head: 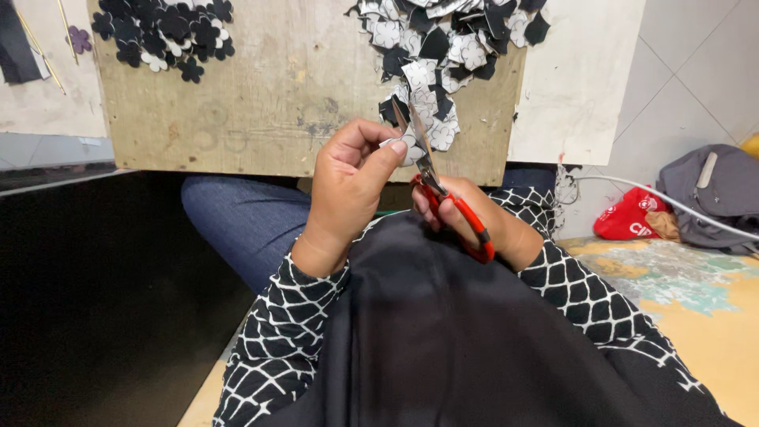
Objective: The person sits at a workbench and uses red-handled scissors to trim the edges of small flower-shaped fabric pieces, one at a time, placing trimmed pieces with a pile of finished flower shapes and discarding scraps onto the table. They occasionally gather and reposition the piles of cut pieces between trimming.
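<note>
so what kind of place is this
Probably a home or small craft workspace, worked at floor level. The right hand works red-handled scissors on a small piece held by the left hand, over a wooden board piled with black and white cut flower shapes.

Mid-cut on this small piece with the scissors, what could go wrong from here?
1. The left hand pinches the small white piece right beside the open blades of the red-handled scissors, so the fingertips could get nicked.
2. The cut happens off the front edge of the wooden board, so trimmings may drop into the lap.
3. The pile of black and white pieces lies close behind and could be knocked.
</note>
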`<state>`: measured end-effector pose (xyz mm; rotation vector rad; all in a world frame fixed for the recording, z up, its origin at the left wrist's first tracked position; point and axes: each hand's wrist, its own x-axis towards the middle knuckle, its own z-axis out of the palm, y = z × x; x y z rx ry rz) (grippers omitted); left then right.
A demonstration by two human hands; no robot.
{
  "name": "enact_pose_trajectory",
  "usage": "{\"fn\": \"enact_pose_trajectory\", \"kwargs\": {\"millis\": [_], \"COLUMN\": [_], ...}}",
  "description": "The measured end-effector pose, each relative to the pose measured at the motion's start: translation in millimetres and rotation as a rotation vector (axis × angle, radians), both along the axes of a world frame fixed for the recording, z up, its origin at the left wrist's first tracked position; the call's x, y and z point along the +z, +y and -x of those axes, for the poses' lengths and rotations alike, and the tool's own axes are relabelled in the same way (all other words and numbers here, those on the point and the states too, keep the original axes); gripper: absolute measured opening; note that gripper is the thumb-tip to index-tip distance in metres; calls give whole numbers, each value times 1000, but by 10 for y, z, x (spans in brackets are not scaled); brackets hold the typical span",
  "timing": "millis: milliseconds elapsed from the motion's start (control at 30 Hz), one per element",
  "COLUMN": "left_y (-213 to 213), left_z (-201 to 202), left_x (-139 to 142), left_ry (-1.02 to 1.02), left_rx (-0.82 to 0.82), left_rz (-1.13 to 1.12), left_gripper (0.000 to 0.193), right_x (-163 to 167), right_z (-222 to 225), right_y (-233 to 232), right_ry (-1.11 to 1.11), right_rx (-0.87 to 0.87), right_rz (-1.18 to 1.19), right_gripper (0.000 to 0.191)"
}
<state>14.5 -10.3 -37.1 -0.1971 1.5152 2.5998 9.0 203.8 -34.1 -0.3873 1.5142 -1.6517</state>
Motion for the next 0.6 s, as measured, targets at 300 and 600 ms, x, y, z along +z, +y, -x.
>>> {"fn": "enact_pose_trajectory", "kwargs": {"millis": [300,600], "left_y": [65,80], "left_z": [58,62], "left_x": [28,-75], "left_ry": [-6,-21], "left_rx": [4,1], "left_rz": [17,27], "left_gripper": [6,4], "right_x": [-42,-149], "right_z": [49,82], "right_y": [50,59], "right_ry": [44,143], "right_rx": [-7,-10], "right_rz": [-34,-61], "right_gripper": [77,73]}}
